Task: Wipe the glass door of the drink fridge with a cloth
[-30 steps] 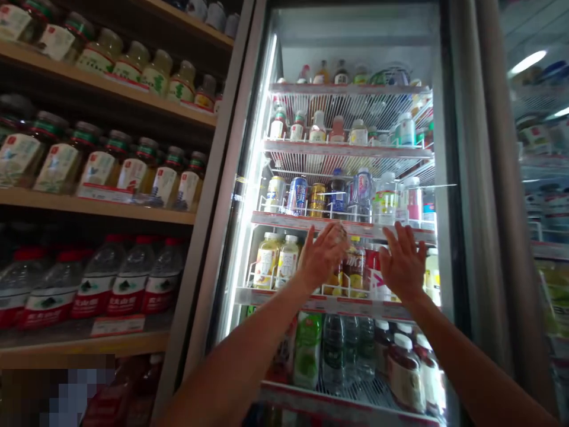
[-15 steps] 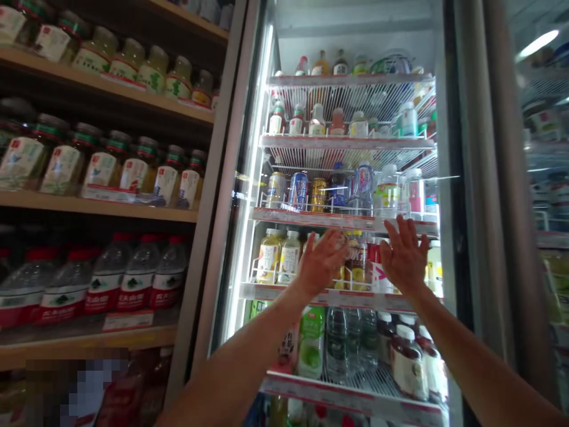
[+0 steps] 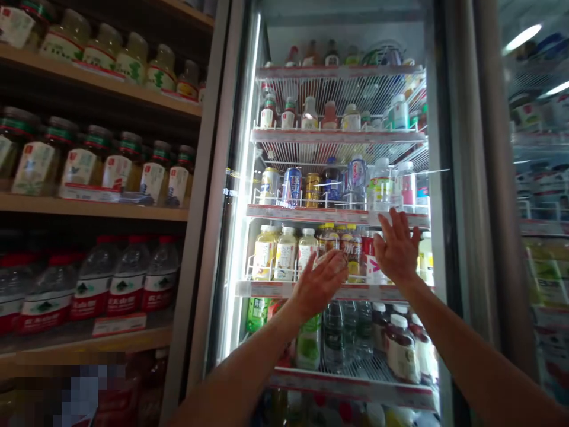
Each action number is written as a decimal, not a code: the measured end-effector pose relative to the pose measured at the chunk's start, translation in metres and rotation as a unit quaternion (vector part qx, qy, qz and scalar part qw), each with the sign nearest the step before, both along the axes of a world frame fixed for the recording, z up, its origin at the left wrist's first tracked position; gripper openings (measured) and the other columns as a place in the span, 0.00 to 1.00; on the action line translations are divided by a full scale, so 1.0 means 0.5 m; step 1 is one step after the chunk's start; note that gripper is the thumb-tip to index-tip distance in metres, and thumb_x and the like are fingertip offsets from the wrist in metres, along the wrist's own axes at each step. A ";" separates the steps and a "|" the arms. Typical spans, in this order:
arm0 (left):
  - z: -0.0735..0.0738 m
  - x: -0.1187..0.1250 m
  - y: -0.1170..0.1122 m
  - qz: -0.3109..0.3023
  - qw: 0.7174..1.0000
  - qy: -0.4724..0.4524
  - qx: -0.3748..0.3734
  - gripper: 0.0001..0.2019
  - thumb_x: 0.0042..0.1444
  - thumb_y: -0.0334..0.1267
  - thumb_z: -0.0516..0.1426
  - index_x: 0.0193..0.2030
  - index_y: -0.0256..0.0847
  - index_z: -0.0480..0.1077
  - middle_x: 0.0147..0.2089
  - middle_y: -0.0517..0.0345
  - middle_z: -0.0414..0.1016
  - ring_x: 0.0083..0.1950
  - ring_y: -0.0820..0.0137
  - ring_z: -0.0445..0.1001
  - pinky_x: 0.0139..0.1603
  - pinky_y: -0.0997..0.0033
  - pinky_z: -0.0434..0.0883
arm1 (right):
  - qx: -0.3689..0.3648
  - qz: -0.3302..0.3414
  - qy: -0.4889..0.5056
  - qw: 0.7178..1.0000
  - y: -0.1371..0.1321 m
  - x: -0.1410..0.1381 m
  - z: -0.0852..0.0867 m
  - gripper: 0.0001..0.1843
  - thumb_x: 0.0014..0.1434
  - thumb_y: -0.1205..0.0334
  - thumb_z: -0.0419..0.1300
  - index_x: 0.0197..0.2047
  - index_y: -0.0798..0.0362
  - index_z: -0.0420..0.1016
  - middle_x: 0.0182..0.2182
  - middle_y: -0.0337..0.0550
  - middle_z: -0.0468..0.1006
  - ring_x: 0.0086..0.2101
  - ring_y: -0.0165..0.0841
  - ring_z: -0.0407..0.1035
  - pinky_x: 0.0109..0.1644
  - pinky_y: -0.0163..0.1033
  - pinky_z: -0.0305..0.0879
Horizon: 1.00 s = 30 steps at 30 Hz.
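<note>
Both forearms rise from the bottom of the view to open hands, held apart with the fingers spread and nothing gripped. The left hand (image 3: 317, 286) sits near 6 o'clock, right in front of a gold-capped bottle (image 3: 329, 240), and the right hand (image 3: 395, 252) sits at about 4 o'clock, beside a red-and-white drink (image 3: 371, 264). Whether the fingers touch the bottles or glass is hard to tell. Both hands are at the middle shelf of a lit drinks cooler (image 3: 438, 178), beside pale juice bottles (image 3: 285, 255). Cans (image 3: 291, 187) stand one shelf up at 12 o'clock. Wooden shelves (image 3: 93, 204) at 9 o'clock carry labelled jars (image 3: 86, 169), with red-capped water bottles (image 3: 128, 279) below at 8 o'clock. Another cooler (image 3: 542, 196) glows at 3 o'clock.
</note>
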<state>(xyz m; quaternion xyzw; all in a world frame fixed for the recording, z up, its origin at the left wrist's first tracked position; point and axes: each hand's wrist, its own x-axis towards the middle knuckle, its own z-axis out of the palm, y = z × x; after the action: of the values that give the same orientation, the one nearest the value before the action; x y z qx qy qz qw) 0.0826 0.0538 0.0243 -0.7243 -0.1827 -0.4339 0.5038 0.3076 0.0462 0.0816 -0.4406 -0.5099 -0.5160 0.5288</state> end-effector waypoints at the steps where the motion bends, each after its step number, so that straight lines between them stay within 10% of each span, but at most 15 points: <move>1: -0.001 -0.029 0.000 0.008 1.000 -0.015 -0.004 0.16 0.60 0.34 0.49 0.54 0.49 0.66 0.63 0.55 0.63 0.67 0.68 0.55 0.68 0.51 0.45 | 0.000 0.000 0.000 1.000 -0.001 0.001 0.000 0.26 0.63 0.57 0.45 0.64 0.48 0.55 0.64 0.48 0.56 0.64 0.42 0.47 0.63 0.54 0.43; 7: 0.046 -0.177 0.010 0.048 0.931 -0.361 -0.023 0.17 0.62 0.38 0.46 0.56 0.43 0.64 0.64 0.43 0.60 0.66 0.59 0.57 0.64 0.42 0.48 | -0.016 -0.001 0.019 1.000 -0.002 -0.012 -0.008 0.28 0.63 0.56 0.45 0.66 0.47 0.51 0.65 0.48 0.52 0.65 0.43 0.44 0.64 0.56 0.41; 14: -0.054 -0.091 -0.002 0.002 0.997 -0.072 -0.015 0.16 0.60 0.34 0.49 0.53 0.48 0.66 0.62 0.54 0.65 0.66 0.68 0.56 0.69 0.56 0.43 | -0.031 -0.005 -0.023 0.999 -0.003 -0.028 -0.069 0.31 0.63 0.56 0.47 0.67 0.45 0.45 0.66 0.46 0.49 0.64 0.42 0.45 0.64 0.56 0.40; 21: -0.014 -0.230 0.007 0.064 0.914 -0.396 -0.055 0.17 0.62 0.39 0.45 0.56 0.42 0.64 0.65 0.41 0.58 0.67 0.58 0.55 0.64 0.43 0.50 | -0.037 0.007 0.002 0.999 -0.008 -0.020 -0.096 0.29 0.63 0.57 0.46 0.67 0.46 0.48 0.66 0.48 0.51 0.64 0.43 0.44 0.64 0.57 0.40; 26: -0.143 -0.094 -0.021 0.000 0.992 -0.122 -0.033 0.16 0.59 0.33 0.50 0.54 0.46 0.66 0.60 0.54 0.67 0.67 0.68 0.55 0.68 0.57 0.48 | -0.041 0.014 0.006 0.999 -0.010 -0.023 -0.099 0.30 0.63 0.58 0.46 0.67 0.48 0.48 0.66 0.48 0.50 0.65 0.43 0.43 0.64 0.57 0.39; 30: -0.193 -0.113 -0.022 -0.015 0.999 -0.027 -0.030 0.14 0.59 0.34 0.51 0.51 0.48 0.68 0.58 0.57 0.69 0.65 0.69 0.58 0.68 0.59 0.45 | -0.039 -0.005 -0.016 0.999 -0.015 -0.011 -0.109 0.29 0.62 0.58 0.45 0.66 0.48 0.50 0.66 0.48 0.52 0.64 0.41 0.45 0.64 0.56 0.40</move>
<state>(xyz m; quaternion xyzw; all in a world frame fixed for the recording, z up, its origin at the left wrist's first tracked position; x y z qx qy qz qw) 0.0262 0.0429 -0.0723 -0.7295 -0.1982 -0.4556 0.4702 0.3021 0.0385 0.0270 -0.4551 -0.5357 -0.5054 0.5005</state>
